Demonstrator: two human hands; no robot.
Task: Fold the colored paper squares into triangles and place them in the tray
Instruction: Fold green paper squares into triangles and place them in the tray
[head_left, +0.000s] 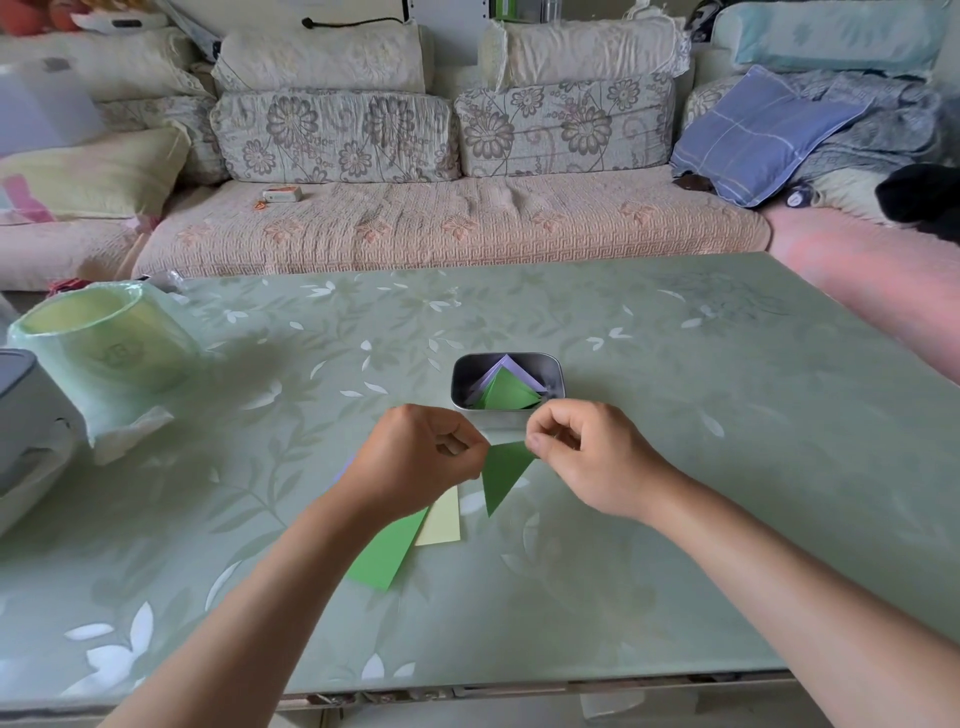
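At frame centre, our right hand (576, 452) pinches the triangle (501, 478) in the air, just below the tray (557, 371). Our left hand (415, 460) curls at its other corner; we cannot tell if it grips. Squares (395, 551) lie under that wrist.

Matt paper triangle (503, 475), metal tray (556, 370)

green folded triangle (503, 475); green square (387, 553), pale yellow square (441, 522); grey tray (506, 413); table (675, 441) pale green, white leaf pattern.
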